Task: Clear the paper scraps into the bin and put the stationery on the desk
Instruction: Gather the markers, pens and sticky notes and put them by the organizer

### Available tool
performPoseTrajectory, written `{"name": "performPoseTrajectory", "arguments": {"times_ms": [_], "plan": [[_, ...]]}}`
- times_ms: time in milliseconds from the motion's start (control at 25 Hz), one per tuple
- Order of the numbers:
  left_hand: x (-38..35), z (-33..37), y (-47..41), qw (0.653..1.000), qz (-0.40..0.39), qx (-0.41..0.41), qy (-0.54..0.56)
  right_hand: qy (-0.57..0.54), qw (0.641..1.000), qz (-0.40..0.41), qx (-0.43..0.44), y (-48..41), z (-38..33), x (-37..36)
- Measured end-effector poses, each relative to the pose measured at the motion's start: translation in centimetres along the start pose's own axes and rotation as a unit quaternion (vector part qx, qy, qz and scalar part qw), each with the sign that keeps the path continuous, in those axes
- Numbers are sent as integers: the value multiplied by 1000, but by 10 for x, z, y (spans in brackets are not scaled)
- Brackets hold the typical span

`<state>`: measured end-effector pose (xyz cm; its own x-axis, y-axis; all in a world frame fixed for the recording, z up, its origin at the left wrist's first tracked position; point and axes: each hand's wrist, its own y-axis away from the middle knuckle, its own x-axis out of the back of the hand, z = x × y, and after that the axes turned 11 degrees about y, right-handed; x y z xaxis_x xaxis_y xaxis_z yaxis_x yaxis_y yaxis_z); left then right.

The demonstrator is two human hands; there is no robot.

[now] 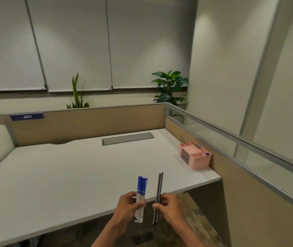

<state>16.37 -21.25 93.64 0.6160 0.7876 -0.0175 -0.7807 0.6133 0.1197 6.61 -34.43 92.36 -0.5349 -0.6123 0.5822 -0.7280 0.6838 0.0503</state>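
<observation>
My left hand [127, 206] grips two white markers with blue caps [141, 189], held upright at the front edge of the white desk [70, 172]. Just to the right, my right hand [170, 206] pinches two thin dark pencils [159, 189], also upright and side by side. Both hands hover over the desk's near edge. A pink desk organiser [194, 155] stands at the desk's right side against the partition, with a pen and a blue-tipped item in its compartments. No paper scraps or bin are in view.
Tan partition panels [88, 125] wall the desk at the back and right, with a glass strip on the right. A grey cable hatch [128, 138] lies at the desk's rear. Patterned carpet [192, 216] shows below the front edge. Plants stand behind the partition.
</observation>
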Motion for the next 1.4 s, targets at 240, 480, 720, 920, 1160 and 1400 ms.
{"name": "performPoseTrajectory", "arguments": {"times_ms": [240,480,720,920,1160,1400], "plan": [[-33,-1,-65,998,-51,-7,-27,2,996,66,-61,-36,19,16],[-90,-6,-134,995,-103,-9,-13,5,992,91,-87,-96,53,46],[-163,-6,-227,996,-90,9,14,7,990,90,-105,-206,90,96],[-221,15,-307,998,-58,12,31,24,993,92,-77,-305,101,147],[-267,39,-394,996,0,24,87,56,993,100,-17,-413,85,194],[-279,37,-443,994,29,40,99,71,987,141,5,-499,78,215]]}}
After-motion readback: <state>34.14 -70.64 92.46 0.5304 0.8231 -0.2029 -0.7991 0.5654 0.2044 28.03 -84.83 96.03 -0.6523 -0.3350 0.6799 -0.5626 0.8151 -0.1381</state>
